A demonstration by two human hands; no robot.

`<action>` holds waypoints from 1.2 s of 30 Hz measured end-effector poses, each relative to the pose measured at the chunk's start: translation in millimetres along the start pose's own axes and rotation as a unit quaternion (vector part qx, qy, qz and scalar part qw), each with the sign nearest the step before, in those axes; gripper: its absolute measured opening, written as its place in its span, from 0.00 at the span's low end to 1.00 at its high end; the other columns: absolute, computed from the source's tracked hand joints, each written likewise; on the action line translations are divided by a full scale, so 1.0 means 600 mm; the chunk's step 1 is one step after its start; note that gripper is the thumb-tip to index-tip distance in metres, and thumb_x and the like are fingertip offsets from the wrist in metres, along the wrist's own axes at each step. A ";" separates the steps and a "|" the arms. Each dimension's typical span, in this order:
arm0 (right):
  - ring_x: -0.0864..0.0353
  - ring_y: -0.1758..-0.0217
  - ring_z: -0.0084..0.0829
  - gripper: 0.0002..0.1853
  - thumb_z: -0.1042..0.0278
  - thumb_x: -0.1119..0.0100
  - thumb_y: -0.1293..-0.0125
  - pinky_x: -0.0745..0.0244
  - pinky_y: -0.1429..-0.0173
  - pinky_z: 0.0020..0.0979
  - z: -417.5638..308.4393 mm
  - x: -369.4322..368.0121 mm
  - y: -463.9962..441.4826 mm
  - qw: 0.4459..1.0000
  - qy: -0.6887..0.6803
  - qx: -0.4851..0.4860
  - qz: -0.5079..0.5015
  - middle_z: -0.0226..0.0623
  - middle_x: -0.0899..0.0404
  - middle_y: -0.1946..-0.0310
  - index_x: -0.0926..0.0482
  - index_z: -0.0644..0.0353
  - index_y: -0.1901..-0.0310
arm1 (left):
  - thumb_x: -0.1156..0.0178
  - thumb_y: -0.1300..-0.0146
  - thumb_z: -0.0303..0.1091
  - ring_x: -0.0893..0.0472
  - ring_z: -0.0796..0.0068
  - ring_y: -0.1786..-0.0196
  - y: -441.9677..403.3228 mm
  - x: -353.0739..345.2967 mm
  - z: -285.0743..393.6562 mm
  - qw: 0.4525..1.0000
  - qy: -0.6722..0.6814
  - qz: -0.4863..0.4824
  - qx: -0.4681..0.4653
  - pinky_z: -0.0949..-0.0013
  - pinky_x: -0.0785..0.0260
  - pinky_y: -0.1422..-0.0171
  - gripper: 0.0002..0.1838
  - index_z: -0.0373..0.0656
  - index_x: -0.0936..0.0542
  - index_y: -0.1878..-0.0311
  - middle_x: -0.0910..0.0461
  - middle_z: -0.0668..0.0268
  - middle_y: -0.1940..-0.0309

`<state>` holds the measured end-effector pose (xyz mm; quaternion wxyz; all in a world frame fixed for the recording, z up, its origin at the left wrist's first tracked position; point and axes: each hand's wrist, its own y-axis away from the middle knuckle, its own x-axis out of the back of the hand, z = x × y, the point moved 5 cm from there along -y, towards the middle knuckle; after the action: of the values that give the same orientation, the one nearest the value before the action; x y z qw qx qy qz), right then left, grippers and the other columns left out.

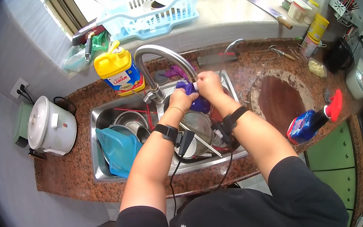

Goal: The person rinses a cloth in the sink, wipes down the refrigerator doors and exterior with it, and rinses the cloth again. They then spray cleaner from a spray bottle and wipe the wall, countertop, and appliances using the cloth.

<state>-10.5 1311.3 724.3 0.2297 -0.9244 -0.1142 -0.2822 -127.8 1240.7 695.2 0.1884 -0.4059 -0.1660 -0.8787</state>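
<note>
Over the right basin of the steel sink [230,91], both my hands are closed beside the faucet spout. My left hand [179,100] grips a purple cloth [200,106], which bunches up above the fingers and hangs below them. Just right of it, my right hand [209,85] is a fist against the end of the faucet [164,51], close to the same cloth; its fingers partly hide what they hold. Beneath the hands, the right basin contains a glass-like lid [197,127], a white bowl [188,148] and pale chopsticks [204,140].
A blue basket [119,152] and metal bowls fill the left basin. A yellow detergent jug [117,71] stands behind it. On the right are a round cutting board [281,95] and a spray bottle [312,120]. A cleaver [269,12] and dish rack [153,10] occupy the sill.
</note>
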 end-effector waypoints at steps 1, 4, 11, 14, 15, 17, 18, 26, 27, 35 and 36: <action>0.24 0.78 0.41 0.15 0.60 0.41 0.44 0.32 0.72 0.38 0.014 0.007 -0.004 0.999 -0.018 -0.034 0.008 0.48 0.22 0.80 0.21 0.66 0.75 | 0.31 0.54 0.41 0.23 0.74 0.72 -0.004 -0.004 0.004 0.995 0.088 -0.034 -0.019 0.67 0.31 0.65 0.17 0.36 0.23 0.71 0.22 0.61 0.76; 0.25 0.78 0.33 0.16 0.59 0.42 0.43 0.31 0.69 0.36 0.048 0.000 -0.014 0.955 -0.224 -0.192 -0.041 0.44 0.25 0.84 0.23 0.67 0.77 | 0.30 0.54 0.37 0.23 0.74 0.71 -0.012 -0.032 0.016 0.973 0.197 -0.108 -0.054 0.67 0.30 0.63 0.17 0.37 0.23 0.67 0.21 0.62 0.72; 0.24 0.71 0.31 0.15 0.58 0.41 0.41 0.29 0.62 0.33 0.066 0.016 -0.015 0.969 -0.203 -0.114 0.084 0.40 0.21 0.75 0.22 0.64 0.68 | 0.41 0.47 0.28 0.24 0.76 0.71 -0.001 -0.037 0.058 0.954 0.265 -0.131 0.042 0.68 0.30 0.75 0.10 0.44 0.24 0.60 0.23 0.67 0.69; 0.25 0.63 0.28 0.17 0.54 0.44 0.37 0.30 0.55 0.30 0.038 -0.006 0.023 0.900 -0.391 -0.189 -0.038 0.37 0.21 0.65 0.22 0.62 0.59 | 0.45 0.44 0.28 0.25 0.75 0.72 0.004 -0.009 0.057 0.844 0.534 -0.022 0.051 0.67 0.31 0.75 0.05 0.45 0.26 0.64 0.26 0.69 0.73; 0.26 0.58 0.25 0.22 0.49 0.50 0.34 0.31 0.52 0.28 0.028 -0.021 0.039 0.875 -0.409 -0.220 -0.134 0.34 0.22 0.58 0.24 0.61 0.53 | 0.49 0.43 0.28 0.25 0.72 0.73 0.013 0.001 0.060 0.786 0.612 -0.029 0.079 0.62 0.30 0.70 0.03 0.45 0.27 0.66 0.27 0.68 0.74; 0.26 0.55 0.24 0.25 0.44 0.54 0.34 0.31 0.50 0.28 0.024 -0.053 0.081 0.797 -0.483 -0.318 -0.176 0.33 0.24 0.53 0.26 0.58 0.48 | 0.49 0.43 0.28 0.25 0.70 0.72 0.010 0.003 0.034 0.742 0.665 -0.001 0.088 0.59 0.30 0.68 0.03 0.44 0.27 0.66 0.26 0.67 0.74; 0.26 0.54 0.24 0.26 0.43 0.55 0.34 0.31 0.50 0.29 0.008 -0.051 0.094 0.770 -0.514 -0.327 -0.192 0.32 0.24 0.53 0.26 0.57 0.47 | 0.49 0.43 0.28 0.24 0.68 0.71 0.004 0.003 0.014 0.693 0.714 0.028 0.097 0.57 0.29 0.65 0.03 0.44 0.27 0.66 0.26 0.65 0.74; 0.22 0.69 0.25 0.09 0.77 0.42 0.43 0.25 0.63 0.27 0.083 -0.102 0.088 0.816 -0.412 -0.333 -0.231 0.34 0.20 0.68 0.22 0.62 0.59 | 0.50 0.36 0.40 0.21 0.62 0.63 0.004 0.005 -0.056 0.698 0.711 -0.013 0.084 0.50 0.30 0.53 0.10 0.43 0.27 0.63 0.22 0.62 0.69; 0.22 0.73 0.25 0.08 0.81 0.44 0.47 0.26 0.69 0.28 0.081 -0.105 0.076 0.808 -0.459 -0.324 -0.177 0.36 0.21 0.72 0.22 0.63 0.63 | 0.50 0.36 0.43 0.21 0.60 0.60 0.020 -0.009 -0.065 0.728 0.664 -0.032 0.169 0.45 0.33 0.51 0.13 0.43 0.27 0.59 0.22 0.60 0.65; 0.25 0.73 0.36 0.11 0.67 0.43 0.52 0.31 0.65 0.38 -0.027 -0.067 0.094 0.974 -0.152 -0.118 -0.117 0.47 0.24 0.74 0.30 0.67 0.77 | 0.56 0.34 0.51 0.23 0.59 0.54 0.023 -0.098 -0.060 0.572 0.780 -0.164 0.194 0.50 0.34 0.45 0.21 0.42 0.27 0.54 0.23 0.57 0.59; 0.25 0.73 0.36 0.11 0.67 0.43 0.52 0.31 0.65 0.38 -0.023 -0.074 0.093 0.974 -0.151 -0.116 -0.122 0.47 0.24 0.74 0.30 0.67 0.77 | 0.56 0.34 0.51 0.23 0.59 0.54 0.006 -0.119 -0.074 0.570 0.782 -0.160 0.194 0.50 0.34 0.45 0.21 0.42 0.27 0.54 0.23 0.57 0.59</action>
<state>-34.4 1252.5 688.9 0.0648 -0.9559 -0.2255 -0.1766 -112.3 1231.6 612.9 0.1757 0.5192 -0.1825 -0.8162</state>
